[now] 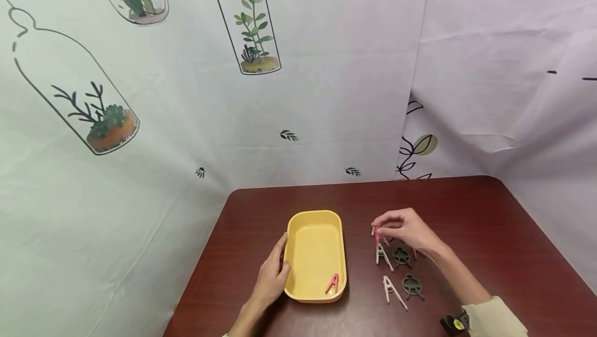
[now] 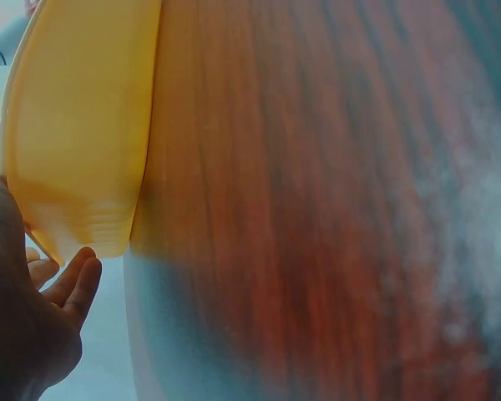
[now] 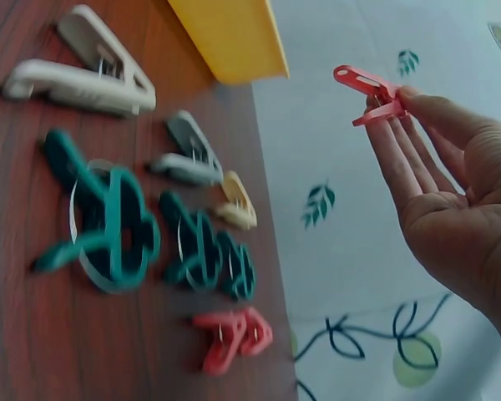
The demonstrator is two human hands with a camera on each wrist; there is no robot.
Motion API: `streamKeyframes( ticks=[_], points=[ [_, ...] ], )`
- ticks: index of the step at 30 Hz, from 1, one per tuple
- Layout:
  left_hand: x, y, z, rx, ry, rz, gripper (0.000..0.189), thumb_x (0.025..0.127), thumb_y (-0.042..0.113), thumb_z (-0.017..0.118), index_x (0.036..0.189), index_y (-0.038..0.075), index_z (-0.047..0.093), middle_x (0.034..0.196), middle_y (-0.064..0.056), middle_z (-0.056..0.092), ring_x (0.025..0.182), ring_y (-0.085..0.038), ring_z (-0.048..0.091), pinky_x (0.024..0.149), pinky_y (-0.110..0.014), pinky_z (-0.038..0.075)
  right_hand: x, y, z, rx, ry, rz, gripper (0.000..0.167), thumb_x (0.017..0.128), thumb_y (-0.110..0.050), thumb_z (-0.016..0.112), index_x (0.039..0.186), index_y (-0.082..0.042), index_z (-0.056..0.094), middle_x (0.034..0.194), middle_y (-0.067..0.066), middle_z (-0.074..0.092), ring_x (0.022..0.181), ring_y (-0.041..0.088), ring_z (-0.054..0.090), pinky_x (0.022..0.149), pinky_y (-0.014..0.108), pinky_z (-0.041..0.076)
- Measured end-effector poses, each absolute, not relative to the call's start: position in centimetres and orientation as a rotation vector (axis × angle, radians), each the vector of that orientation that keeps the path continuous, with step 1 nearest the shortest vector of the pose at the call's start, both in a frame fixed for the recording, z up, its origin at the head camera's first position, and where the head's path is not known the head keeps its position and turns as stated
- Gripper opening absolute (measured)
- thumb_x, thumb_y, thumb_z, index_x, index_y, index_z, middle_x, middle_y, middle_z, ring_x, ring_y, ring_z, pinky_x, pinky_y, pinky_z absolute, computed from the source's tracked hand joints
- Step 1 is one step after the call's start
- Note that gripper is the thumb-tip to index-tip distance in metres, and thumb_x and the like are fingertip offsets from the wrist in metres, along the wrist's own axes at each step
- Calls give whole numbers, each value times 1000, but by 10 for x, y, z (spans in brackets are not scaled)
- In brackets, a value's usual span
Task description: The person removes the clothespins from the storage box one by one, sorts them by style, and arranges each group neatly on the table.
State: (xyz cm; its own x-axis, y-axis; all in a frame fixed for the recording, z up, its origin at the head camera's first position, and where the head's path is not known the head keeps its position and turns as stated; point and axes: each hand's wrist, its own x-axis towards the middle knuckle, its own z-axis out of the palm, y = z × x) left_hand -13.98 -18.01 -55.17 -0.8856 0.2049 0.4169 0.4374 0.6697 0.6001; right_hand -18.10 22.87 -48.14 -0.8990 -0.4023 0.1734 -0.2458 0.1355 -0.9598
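Note:
A yellow tray (image 1: 313, 249) stands on the table, and my left hand (image 1: 269, 276) grips its left side, thumb at the rim and fingers along the outer wall. Inside it, toward the near right corner, lies one pink-red clothespin (image 1: 332, 283). My right hand (image 1: 410, 230) is to the right of the tray and pinches another pink-red clothespin (image 3: 365, 82) between thumb and fingertips, raised over the table. Below and nearer are a white clothespin (image 1: 395, 292), a greyish clothespin (image 1: 383, 257) and green round-bodied clips (image 1: 412, 285). The right wrist view also has a cream clothespin (image 3: 238, 201).
More pink-red clothespins (image 3: 234, 336) lie past the green clips, partly hidden by my right arm in the head view. The dark red table (image 1: 261, 205) ends at a white curtain (image 1: 336, 119) printed with plants. A dark band (image 1: 456, 323) circles my right wrist.

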Motion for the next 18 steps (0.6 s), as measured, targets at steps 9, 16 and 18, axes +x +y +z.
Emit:
streamKeyframes(
  ticks=[9, 16, 18],
  points=[
    [-140, -181, -553, -506, -2571, -1056, 72, 93, -4, 59, 162, 6, 43, 159, -11, 53, 119, -25, 70, 97, -47, 56, -161, 266, -491, -457, 2389, -1861, 20, 95, -6, 77, 110, 7, 76, 95, 20, 78, 75, 28, 76, 57, 35, 56],
    [-140, -181, -552, -507, -2578, -1030, 71, 93, -3, 60, 162, 6, 43, 160, -10, 52, 129, -25, 65, 102, -50, 54, -145, 288, -508, -380, 2393, -1950, 26, 95, 2, 75, 113, 19, 71, 101, 25, 78, 87, 12, 78, 73, 30, 61],
    [-140, -181, -552, -505, -2580, -1034, 72, 93, -4, 60, 162, 7, 43, 160, -10, 52, 129, -25, 65, 102, -50, 53, -141, 293, -512, -340, 2412, -1940, 26, 94, 2, 75, 113, 19, 71, 101, 24, 78, 87, 12, 78, 75, 28, 61]
  ],
)
